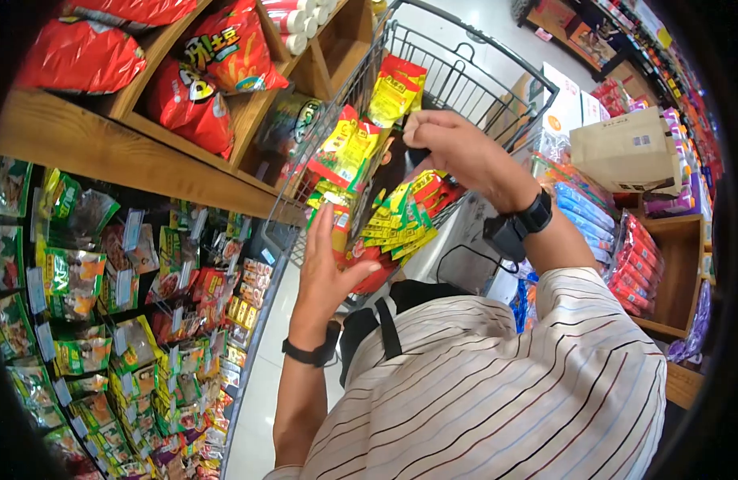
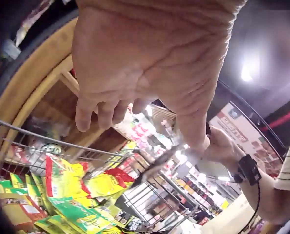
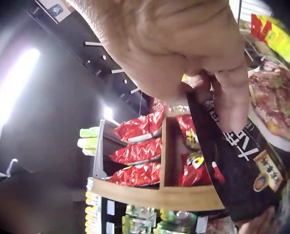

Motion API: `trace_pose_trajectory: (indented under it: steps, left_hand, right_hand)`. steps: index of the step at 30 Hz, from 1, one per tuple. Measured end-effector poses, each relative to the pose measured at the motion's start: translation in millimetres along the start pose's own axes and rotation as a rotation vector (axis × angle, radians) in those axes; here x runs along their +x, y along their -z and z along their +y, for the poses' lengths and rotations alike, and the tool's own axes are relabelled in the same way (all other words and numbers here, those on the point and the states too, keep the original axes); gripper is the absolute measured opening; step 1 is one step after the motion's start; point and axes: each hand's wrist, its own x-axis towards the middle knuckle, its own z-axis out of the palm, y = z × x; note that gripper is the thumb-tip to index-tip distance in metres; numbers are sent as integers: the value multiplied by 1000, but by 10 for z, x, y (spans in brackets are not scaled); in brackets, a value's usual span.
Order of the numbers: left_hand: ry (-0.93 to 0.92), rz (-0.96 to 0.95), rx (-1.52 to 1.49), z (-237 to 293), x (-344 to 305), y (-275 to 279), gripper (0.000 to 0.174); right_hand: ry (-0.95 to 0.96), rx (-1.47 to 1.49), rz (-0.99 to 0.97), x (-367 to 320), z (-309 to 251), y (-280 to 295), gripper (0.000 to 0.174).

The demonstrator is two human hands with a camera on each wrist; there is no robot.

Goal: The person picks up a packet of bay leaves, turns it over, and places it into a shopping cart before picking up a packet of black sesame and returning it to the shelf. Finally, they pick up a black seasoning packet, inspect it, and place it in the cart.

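Observation:
My right hand pinches the top edge of a black food packet with white lettering and a picture of a meat dish. The packet hangs over the shopping cart; in the left wrist view it is blurred. My left hand is at the near side of the cart, fingers extended and thumb spread. Fingertips show by the packet's lower edge in the right wrist view. Below lie yellow-and-red packets and several fanned yellow-and-green packets in the cart.
Hanging snack packets fill the rack at left. Above it, a wooden shelf carries red chip bags. To the right stand a beige paper bag and blue and red packs. White floor shows beside the rack.

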Motion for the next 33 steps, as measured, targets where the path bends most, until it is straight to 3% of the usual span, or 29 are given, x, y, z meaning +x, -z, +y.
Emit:
trace_pose_trajectory:
  steps: [2, 3, 4, 6, 7, 8, 9, 10, 12, 14, 20, 21, 24, 27, 30, 33]
  left_hand:
    - [-57, 61, 13, 1, -22, 7, 81]
    - [-54, 144, 56, -3, -49, 21, 64]
    - [-41, 195, -37, -43, -94, 49, 58]
    - [-5, 302, -230, -127, -250, 94, 47]
    - [125, 307, -311, -141, -309, 142, 44]
    - [225, 408, -309, -251, -413, 116, 30]
    - [361, 392, -365, -288, -482, 167, 30]
    - [496, 379, -424, -306, -551, 228, 33]
    - [592, 517, -637, -414, -632, 238, 33]
    - [547, 561, -848, -491, -715, 274, 34]
    - [520, 655, -1092, -546, -943, 475, 38]
    - [537, 672, -1112, -575, -965, 480, 38]
    - [540, 685, -1088, -671, -1066, 543, 38]
    - [470, 665, -1205, -621, -1108, 627, 45]
    - [441, 650, -1253, -592, -1168, 722, 50]
    - [383, 646, -1242, -617, -1223, 776, 52]
  right_hand:
    - [-38, -22, -31, -113, -40, -292, 14]
    - [-42, -1, -10, -140, -16, -455, 13]
    - [-110, -107, -34, -161, -73, -580, 13]
    - [-38, -49, -165, -86, 81, -717, 18]
    - [-32, 44, -229, -50, 137, -799, 20]
    - [-25, 134, -292, 0, 177, -882, 22]
    - [-20, 222, -357, 54, 211, -944, 24]
    - [-38, 110, -347, 125, 237, -968, 29]
    - [68, -68, -240, 259, 353, -1004, 30]
    - [143, -334, -201, 359, 525, -970, 33]
    - [-73, -480, -403, 349, 1100, -1223, 41]
    - [-136, -379, -449, 335, 1137, -1286, 48]
    - [-221, -224, -254, 230, 1167, -1533, 42]
    - [-269, -184, -371, 322, 1257, -1573, 51]
    - [-304, -152, -228, 381, 1500, -1656, 59]
    - [-287, -101, -259, 379, 1511, -1776, 60]
